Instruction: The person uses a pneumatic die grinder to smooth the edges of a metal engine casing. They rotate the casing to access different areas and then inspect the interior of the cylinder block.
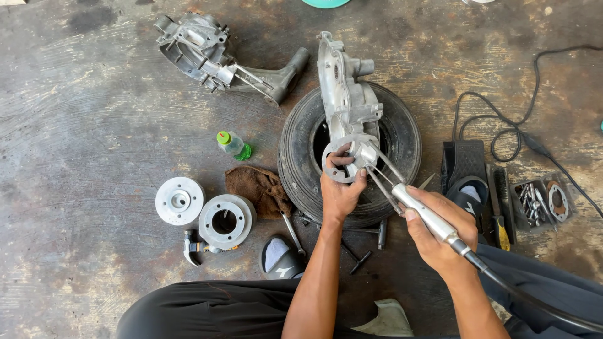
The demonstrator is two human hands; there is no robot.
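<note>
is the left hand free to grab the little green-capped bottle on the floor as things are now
Probably not right away. The left hand is gripping the engine casing propped on the tire. The bottle lies close by to its left with bare floor between, so the path looks open once the hand lets go.

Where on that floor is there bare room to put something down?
The widest bare patch of concrete floor lies left of the green-capped bottle and above the flat metal disc. It is crowded around the tyre, where the left hand and right hand work, and by the parts tray.
</note>
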